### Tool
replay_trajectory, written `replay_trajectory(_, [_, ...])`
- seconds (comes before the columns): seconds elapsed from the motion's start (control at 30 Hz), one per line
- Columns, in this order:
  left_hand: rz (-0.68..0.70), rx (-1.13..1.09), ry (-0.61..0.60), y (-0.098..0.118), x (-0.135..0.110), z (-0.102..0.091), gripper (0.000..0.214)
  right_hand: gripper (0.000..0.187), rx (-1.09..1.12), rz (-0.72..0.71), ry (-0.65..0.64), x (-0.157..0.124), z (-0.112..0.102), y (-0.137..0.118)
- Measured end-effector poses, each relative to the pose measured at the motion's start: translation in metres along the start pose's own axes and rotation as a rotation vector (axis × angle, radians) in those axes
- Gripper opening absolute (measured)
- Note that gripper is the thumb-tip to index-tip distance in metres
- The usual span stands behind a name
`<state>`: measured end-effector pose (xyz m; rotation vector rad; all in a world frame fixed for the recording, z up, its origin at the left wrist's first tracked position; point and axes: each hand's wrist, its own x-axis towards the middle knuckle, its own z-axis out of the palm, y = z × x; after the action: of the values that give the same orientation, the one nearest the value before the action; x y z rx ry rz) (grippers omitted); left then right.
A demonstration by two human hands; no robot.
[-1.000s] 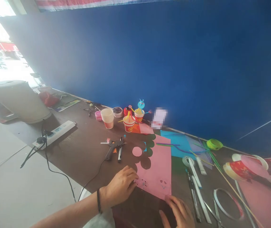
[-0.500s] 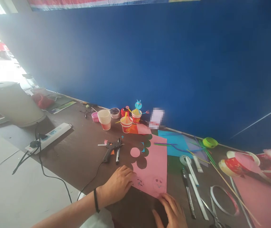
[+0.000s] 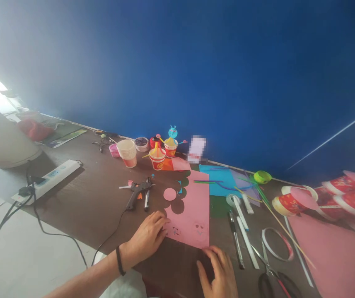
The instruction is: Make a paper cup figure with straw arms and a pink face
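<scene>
A pink paper sheet [image 3: 192, 211] with scalloped cut-outs lies on the brown table, two small faces drawn near its lower edge. My left hand [image 3: 149, 234], a black band at its wrist, rests with loosely bent fingers at the sheet's lower left corner. At the lower right corner, my right hand [image 3: 219, 269] touches the edge with its fingertips, thumb spread away. A cut pink circle [image 3: 170, 194] lies just left of the sheet. Beyond my left hand are a black glue gun [image 3: 136, 191] and a marker [image 3: 147, 198].
Stacked paper cups [image 3: 126, 153] and decorated cups [image 3: 157, 159] stand along the blue wall. A power strip [image 3: 56, 176] is at left, its cords trailing. Pens [image 3: 236, 240], scissors [image 3: 267, 265] and a tape roll [image 3: 276, 244] lie right. Red cups [image 3: 295, 200] lie at far right.
The view has turned slightly right and down, so everything appears shifted left. My hands stay at the lower edge of the pink sheet. More of the scissors and red cups shows.
</scene>
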<state>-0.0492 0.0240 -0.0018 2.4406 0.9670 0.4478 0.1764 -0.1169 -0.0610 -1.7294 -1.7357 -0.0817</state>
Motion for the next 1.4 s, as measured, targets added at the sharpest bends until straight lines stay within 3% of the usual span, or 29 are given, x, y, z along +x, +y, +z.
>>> replay_trajectory(0.27, [-0.016,-0.037,0.017,-0.004,0.0,0.006,0.02,0.027,0.03,-0.006,0.081,0.004,-0.002,-0.002])
replay_trajectory(0.5, [0.024,-0.004,0.049,-0.001,0.004,0.006,0.021,0.047,-0.051,-0.124,0.03,0.002,0.005,0.007])
replay_trajectory(0.63, [0.076,0.021,0.056,0.005,0.01,0.003,0.03,0.057,-0.065,-0.051,-0.021,0.007,0.005,0.001])
replay_trajectory(0.77, [0.111,0.045,0.019,0.013,0.02,0.002,0.053,0.05,-0.061,0.075,-0.063,0.012,-0.001,-0.007])
replay_trajectory(0.9, [0.186,0.067,-0.019,0.016,0.032,0.007,0.067,0.043,-0.058,0.088,-0.132,0.016,-0.008,-0.01])
replay_trajectory(1.13, [0.21,0.085,-0.085,0.021,0.046,0.016,0.062,0.033,-0.087,0.042,-0.177,0.019,-0.011,-0.007])
replay_trajectory(1.4, [0.205,0.131,-0.111,0.02,0.046,0.022,0.058,0.035,-0.127,-0.106,-0.055,0.013,0.005,0.006])
